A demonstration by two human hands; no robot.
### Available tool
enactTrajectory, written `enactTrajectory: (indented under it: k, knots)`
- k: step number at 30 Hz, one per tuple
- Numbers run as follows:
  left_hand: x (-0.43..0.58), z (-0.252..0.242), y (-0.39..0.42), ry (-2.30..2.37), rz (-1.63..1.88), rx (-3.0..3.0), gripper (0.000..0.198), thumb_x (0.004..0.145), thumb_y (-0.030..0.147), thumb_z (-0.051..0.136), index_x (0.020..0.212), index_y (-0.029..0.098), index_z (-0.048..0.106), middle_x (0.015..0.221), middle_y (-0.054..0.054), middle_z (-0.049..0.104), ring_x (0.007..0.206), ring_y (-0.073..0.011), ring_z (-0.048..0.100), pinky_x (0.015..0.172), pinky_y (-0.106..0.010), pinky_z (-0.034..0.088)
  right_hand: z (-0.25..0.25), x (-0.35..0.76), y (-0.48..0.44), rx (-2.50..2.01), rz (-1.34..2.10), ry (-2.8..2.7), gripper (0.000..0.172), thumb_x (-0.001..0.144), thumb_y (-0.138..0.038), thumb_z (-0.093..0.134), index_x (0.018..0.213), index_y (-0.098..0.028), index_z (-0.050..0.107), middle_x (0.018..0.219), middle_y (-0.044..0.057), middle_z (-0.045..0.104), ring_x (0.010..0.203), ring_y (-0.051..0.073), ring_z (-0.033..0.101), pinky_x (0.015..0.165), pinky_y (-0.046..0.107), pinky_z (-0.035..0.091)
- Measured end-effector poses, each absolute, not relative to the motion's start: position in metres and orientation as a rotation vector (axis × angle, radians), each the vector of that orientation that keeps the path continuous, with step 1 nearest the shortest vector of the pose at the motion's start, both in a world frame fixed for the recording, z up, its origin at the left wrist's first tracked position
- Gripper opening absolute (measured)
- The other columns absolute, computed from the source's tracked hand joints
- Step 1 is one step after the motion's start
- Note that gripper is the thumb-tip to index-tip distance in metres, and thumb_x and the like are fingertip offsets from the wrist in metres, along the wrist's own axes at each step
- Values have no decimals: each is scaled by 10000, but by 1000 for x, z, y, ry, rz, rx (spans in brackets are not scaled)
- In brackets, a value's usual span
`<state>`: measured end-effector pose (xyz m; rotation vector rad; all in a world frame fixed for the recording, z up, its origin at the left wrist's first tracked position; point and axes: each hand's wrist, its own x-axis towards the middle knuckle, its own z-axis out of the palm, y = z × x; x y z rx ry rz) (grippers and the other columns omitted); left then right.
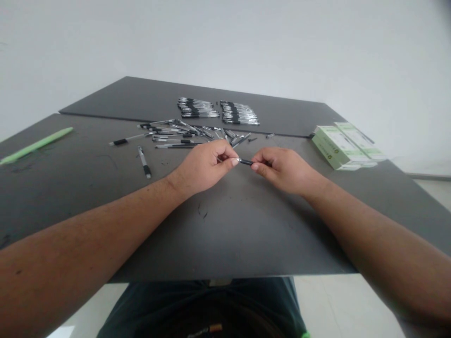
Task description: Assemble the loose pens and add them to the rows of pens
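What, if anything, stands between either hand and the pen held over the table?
Nothing visible: the left hand and right hand both pinch the pen directly. The loose pens lie beyond them.

Pen (245, 162) between the person's left hand (211, 164) and right hand (278, 169), above the surface (225, 244) | loose pens (186, 141) behind left hand | two pen rows (198, 108) farther back, side by side | lone pen (144, 163), then stick (38, 145), leftward | boxes (343, 145) at right

No text is readable, even on the boxes (338, 146)
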<state>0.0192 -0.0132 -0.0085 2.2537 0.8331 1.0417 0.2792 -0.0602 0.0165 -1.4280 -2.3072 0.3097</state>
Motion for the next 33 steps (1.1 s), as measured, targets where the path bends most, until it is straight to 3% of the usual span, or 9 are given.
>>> enactTrajectory:
  k: [17,23,28,33]
  knots:
    - [18,-9,-15,753,1048,2257,101,987,260,696,939,206,766,885,-14,791,828,-172,736,776,-301,531,16,281,-61,-1438,407,-2269,225,992,-424,653,960,-237,774,800,30,753,707,197,645,656,298,414]
    - [10,-7,-2,780,1025,2214,171,960,373,749,955,203,766,881,-20,792,805,-179,729,766,-306,554,9,286,-54,-1480,370,-2300,244,1000,-438,641,1002,-238,782,851,46,783,745,212,671,699,311,443]
    - [-2,-8,22,1127,1118,2276,171,949,272,665,1044,192,782,989,-56,835,880,-207,750,843,-337,583,3,296,-42,-1637,217,-2191,248,994,-429,632,995,-235,786,857,64,787,755,236,661,709,337,433]
    - [-7,-12,35,1221,966,2367,246,964,267,650,1140,195,806,1064,-83,854,937,-240,780,925,-378,607,0,299,-36,-1744,164,-2050,250,996,-435,640,982,-228,779,861,81,785,783,257,668,726,352,437]
